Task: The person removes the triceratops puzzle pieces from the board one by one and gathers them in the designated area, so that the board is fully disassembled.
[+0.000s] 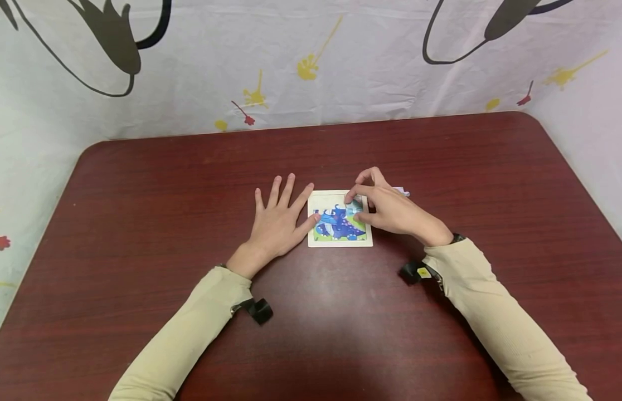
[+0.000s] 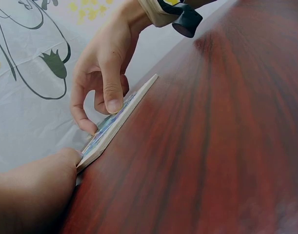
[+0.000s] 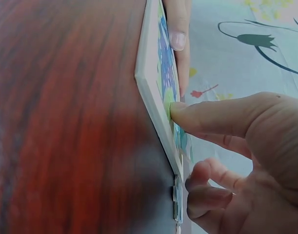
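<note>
A small square jigsaw puzzle with a pale wooden frame (image 1: 340,244) lies flat on the table, showing a blue and purple cartoon animal (image 1: 339,226). My left hand (image 1: 277,227) is spread on the table at its left, fingers straight, with the thumb resting over the frame's left edge. Over the right side, my right hand (image 1: 393,209) pinches a light blue and green puzzle piece (image 1: 354,208) between thumb and index finger, tilted above the board. The upper left of the tray shows bare pale wood. Loose puzzle pieces (image 3: 177,200) lie beyond the frame, partly hidden by the right hand.
The reddish-brown table (image 1: 190,184) has rounded far corners. Behind it hangs a pale patterned cloth (image 1: 361,72), which also runs along both sides. Each wrist wears a black strap with a small camera, the left one (image 1: 261,311) close above the tabletop.
</note>
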Available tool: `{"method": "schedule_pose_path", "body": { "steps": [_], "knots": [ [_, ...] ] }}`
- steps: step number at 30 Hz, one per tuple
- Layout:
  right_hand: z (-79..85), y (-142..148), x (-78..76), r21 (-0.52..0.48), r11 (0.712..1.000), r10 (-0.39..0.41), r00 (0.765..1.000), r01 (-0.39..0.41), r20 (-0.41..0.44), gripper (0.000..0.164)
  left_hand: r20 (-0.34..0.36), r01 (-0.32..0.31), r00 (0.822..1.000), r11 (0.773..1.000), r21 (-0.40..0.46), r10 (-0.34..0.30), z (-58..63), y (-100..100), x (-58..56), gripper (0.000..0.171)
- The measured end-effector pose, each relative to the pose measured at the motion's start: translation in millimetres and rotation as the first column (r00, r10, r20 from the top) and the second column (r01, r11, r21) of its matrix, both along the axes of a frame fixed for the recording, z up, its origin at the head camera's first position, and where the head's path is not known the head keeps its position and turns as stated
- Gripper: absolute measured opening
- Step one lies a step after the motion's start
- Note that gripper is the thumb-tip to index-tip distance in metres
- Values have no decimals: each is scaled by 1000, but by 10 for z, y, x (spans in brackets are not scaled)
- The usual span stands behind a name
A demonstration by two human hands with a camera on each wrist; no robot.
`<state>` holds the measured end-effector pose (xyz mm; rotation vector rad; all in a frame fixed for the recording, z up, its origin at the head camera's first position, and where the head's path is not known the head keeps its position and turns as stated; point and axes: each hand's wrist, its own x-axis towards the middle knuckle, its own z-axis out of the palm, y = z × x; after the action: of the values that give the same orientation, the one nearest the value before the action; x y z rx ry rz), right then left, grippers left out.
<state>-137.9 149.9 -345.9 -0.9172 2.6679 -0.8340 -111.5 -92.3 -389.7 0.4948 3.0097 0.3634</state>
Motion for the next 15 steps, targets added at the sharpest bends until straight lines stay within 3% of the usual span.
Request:
{"method": "schedule_pose_path", "body": {
  "steps": [10, 15],
  "knots": [
    [14, 4, -8, 43, 999, 11, 1000, -9, -28, 26, 0, -1, 1000, 1000, -4, 1, -1, 1, 4, 69],
    [5, 6, -15, 57, 998, 4, 998, -1, -64, 41, -5, 5, 1000, 1000, 0, -5, -1, 0, 8, 68]
  ]
}}
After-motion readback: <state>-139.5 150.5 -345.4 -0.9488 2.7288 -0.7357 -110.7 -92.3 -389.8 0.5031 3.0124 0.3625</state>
